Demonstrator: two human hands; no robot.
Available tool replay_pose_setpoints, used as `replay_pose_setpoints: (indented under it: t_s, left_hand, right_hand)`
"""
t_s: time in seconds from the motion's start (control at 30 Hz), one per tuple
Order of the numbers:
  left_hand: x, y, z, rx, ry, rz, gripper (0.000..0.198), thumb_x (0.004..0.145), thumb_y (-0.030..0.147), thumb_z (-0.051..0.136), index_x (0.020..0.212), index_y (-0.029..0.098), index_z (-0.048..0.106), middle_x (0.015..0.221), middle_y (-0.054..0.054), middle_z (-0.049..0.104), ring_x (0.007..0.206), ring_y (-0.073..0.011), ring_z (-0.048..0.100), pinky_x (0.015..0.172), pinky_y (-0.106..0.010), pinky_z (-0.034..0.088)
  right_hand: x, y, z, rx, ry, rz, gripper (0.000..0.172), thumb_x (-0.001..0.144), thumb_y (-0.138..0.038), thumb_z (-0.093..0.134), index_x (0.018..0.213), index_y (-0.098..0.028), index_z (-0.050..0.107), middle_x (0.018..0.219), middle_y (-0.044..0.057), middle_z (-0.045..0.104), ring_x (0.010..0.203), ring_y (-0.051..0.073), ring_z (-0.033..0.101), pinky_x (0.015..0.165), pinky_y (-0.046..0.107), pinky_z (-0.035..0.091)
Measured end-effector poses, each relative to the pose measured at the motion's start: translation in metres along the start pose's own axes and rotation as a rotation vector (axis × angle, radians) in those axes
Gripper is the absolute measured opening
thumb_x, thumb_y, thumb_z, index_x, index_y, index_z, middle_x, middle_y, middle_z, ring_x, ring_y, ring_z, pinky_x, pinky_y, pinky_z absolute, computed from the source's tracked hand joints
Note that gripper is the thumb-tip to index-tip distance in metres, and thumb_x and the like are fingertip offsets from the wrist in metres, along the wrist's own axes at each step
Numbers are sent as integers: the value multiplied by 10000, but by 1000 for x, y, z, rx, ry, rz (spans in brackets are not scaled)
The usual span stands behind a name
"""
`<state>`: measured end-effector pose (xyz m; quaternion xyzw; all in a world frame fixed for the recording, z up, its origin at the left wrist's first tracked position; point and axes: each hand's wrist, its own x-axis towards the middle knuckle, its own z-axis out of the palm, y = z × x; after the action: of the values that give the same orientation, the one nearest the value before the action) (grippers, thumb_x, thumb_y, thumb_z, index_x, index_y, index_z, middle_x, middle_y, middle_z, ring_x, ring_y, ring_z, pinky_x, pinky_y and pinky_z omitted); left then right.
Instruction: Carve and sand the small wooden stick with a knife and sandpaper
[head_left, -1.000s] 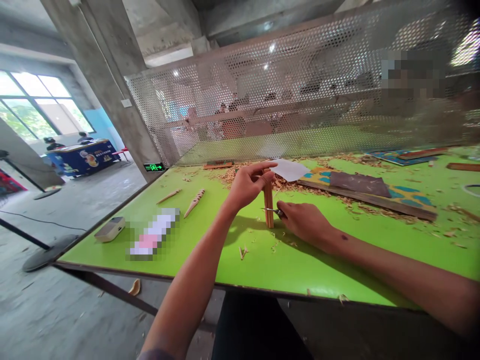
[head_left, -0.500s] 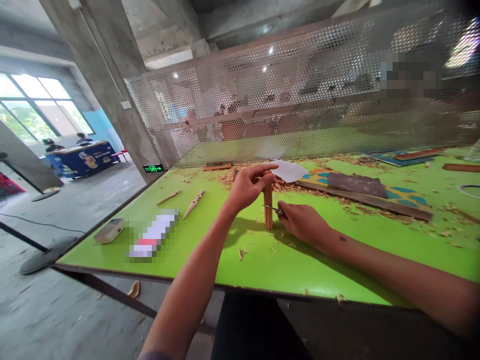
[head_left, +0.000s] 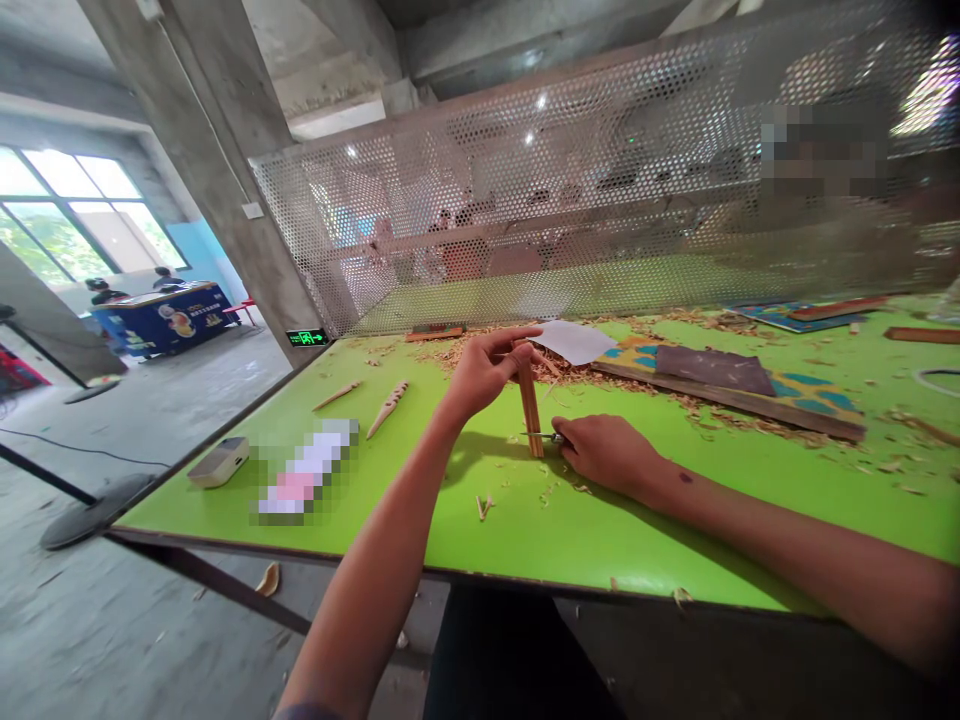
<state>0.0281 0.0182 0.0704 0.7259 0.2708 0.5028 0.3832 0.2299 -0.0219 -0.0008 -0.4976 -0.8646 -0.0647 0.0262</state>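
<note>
A narrow brown wood strip point(head_left: 530, 410) stands on the green table point(head_left: 315, 522), leaning slightly left at its top. Fingers of my left hand point(head_left: 487, 372) are closed round its upper end. My right hand point(head_left: 604, 450) grips the handle of a small knife point(head_left: 546, 436), whose thin blade crosses the strip near its lower end. Small shavings lie around the strip's foot, and a white sheet point(head_left: 574, 342) is just behind my left hand.
Two carved wood pieces point(head_left: 388, 408) and a white box-like device point(head_left: 219, 463) lie at the left. Behind, shavings surround a long dark board point(head_left: 735, 398) with sandpaper point(head_left: 714, 370). A perforated screen point(head_left: 480, 230) stands along the back.
The strip's top has tilted left with my left hand. My right hand and the knife have moved slightly down, and the blade now crosses the strip lower.
</note>
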Motion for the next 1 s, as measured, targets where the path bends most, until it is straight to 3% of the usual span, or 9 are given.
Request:
replay_pose_setpoints:
  t_s: [0.27, 0.53, 0.8, 1.0]
  left_hand:
    - [0, -1, -3, -66, -43, -29, 452, 903, 441, 714, 1233, 132, 701, 936, -119, 789, 817, -205, 771, 714, -307, 620]
    - [0, -1, -3, -78, -28, -45, 443, 899, 443, 723, 1212, 130, 707, 918, -110, 787, 809, -198, 767, 746, -310, 622]
    - [0, 2, -2, -39, -17, -47, 398, 924, 393, 693, 1218, 125, 704, 919, -108, 783, 784, -193, 766, 720, -303, 613]
    - [-2, 4, -6, -48, 6, -79, 431, 910, 416, 710, 1231, 128, 697, 942, -112, 787, 771, -187, 765, 679, -278, 603]
  right_hand:
    - [-1, 2, -2, -32, -14, -14, 291, 962, -295, 467, 1068, -186, 714, 878, 135, 767, 767, 269, 717, 626, 304, 386]
    - [0, 4, -1, -14, 1, -1, 247, 967, -291, 463, 994, -183, 683, 867, 127, 763, 740, 258, 708, 580, 303, 288]
    - [-2, -2, 0, 364, 225, -74, 191, 1004, -327, 479, 1120, -180, 515, 973, 81, 735, 714, 196, 636, 607, 297, 304]
    - [0, 7, -1, 291, 268, -156, 217, 1037, -346, 449, 1085, -178, 579, 1027, 98, 712, 768, 208, 632, 653, 306, 305]
